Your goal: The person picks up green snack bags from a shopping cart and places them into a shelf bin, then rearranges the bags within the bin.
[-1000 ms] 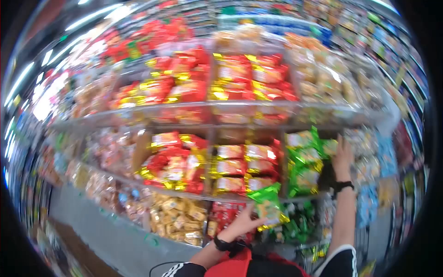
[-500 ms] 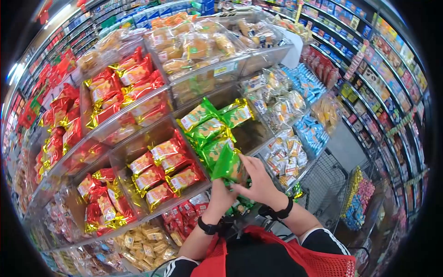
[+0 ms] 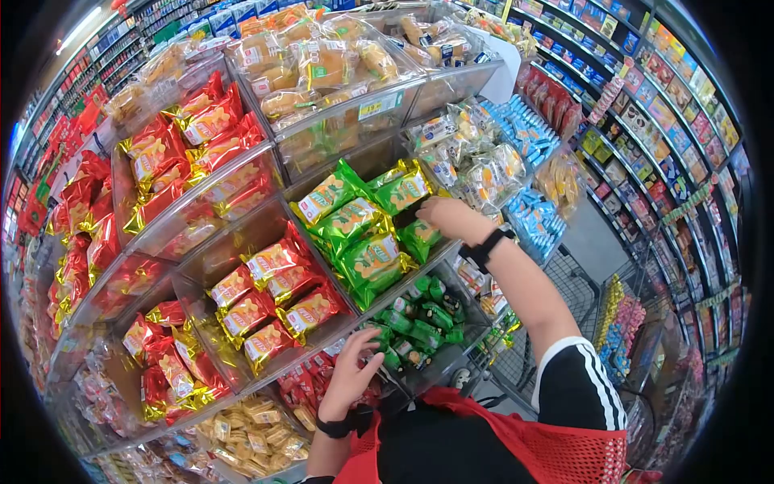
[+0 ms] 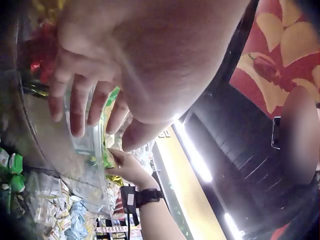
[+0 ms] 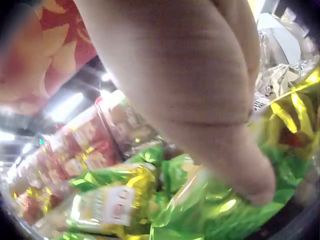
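Note:
In the head view, my right hand [image 3: 451,219] is at the right side of a compartment of green packets [image 3: 369,262], gripping a green packet [image 3: 418,240] that is partly under it. The right wrist view shows the thumb lying on the shiny green wrapper [image 5: 215,210]; the other fingers are mostly hidden. My left hand [image 3: 348,377] hovers over the lower front bins, fingers loosely spread and holding nothing. In the left wrist view, the left hand [image 4: 115,75] is large and close, with the right hand [image 4: 127,169] beyond it at a green and yellow packet [image 4: 107,159].
Red packets [image 3: 270,302] fill bins to the left, behind clear dividers. Small green packets [image 3: 423,319] lie in a lower bin. Clear-wrapped goods [image 3: 476,153] and blue packets [image 3: 532,222] are to the right, near a wire cart [image 3: 564,286]. Bread packs [image 3: 322,64] sit above.
Half a second ago both hands were together at a green packet near the compartment's front. The right hand has since moved up and right with it; the left has let go and drawn back.

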Motion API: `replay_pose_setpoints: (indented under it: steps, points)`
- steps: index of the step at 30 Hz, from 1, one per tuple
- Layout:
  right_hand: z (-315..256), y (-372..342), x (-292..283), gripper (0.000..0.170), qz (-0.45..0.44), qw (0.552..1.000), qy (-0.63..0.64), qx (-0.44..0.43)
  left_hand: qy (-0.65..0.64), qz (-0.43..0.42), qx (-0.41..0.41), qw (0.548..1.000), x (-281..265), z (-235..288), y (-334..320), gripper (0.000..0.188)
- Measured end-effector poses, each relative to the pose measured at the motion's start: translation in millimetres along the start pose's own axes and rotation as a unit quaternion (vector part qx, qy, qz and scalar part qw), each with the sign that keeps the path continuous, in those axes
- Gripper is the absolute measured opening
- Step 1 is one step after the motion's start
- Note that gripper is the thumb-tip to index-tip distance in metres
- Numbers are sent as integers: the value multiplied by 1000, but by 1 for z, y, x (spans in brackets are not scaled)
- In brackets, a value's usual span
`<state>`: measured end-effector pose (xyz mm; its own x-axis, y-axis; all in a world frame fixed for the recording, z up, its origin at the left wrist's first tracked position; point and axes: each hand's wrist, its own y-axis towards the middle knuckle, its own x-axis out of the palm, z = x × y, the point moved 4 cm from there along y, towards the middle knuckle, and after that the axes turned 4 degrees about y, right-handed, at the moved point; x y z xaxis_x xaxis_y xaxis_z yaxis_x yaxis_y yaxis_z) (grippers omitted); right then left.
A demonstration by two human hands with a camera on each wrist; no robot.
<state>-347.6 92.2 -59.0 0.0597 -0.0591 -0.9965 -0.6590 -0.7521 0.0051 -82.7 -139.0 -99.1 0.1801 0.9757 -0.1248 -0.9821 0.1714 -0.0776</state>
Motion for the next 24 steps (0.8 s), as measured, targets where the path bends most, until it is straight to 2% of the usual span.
replay_pose_setpoints:
  steps: [3,5,6,7,9,12,15,19,22,24]
  points:
    - [8,40,42,20,-147,982,-54,106,3,18,-23,1000,-10,-17,-12,41]
    - [4,56,47,17,-209,969,-62,117,7,26,-36,999,-18,-25,-20,41]
    - [11,65,54,19,-173,977,-31,121,9,29,-42,999,-22,-29,-24,40]
    - [15,70,59,22,-117,990,-29,79,5,35,-54,998,-24,-33,-27,40]
    - [23,78,72,30,-197,976,-56,73,-2,45,-76,996,-30,-42,-34,39]
    - [20,76,70,33,-188,976,-97,48,-5,58,-84,995,-33,-50,-38,37]
    - [31,71,84,29,-111,987,-117,-15,-11,59,-88,994,-32,-52,-36,36]
    - [38,75,97,24,-141,983,-117,29,-32,33,-122,992,-28,-42,-32,35]
    - [21,71,64,29,-255,961,-83,69,-2,38,-59,997,-23,-40,-30,36]
    - [26,71,73,23,-186,978,-75,54,9,29,-55,998,-21,-46,-31,36]
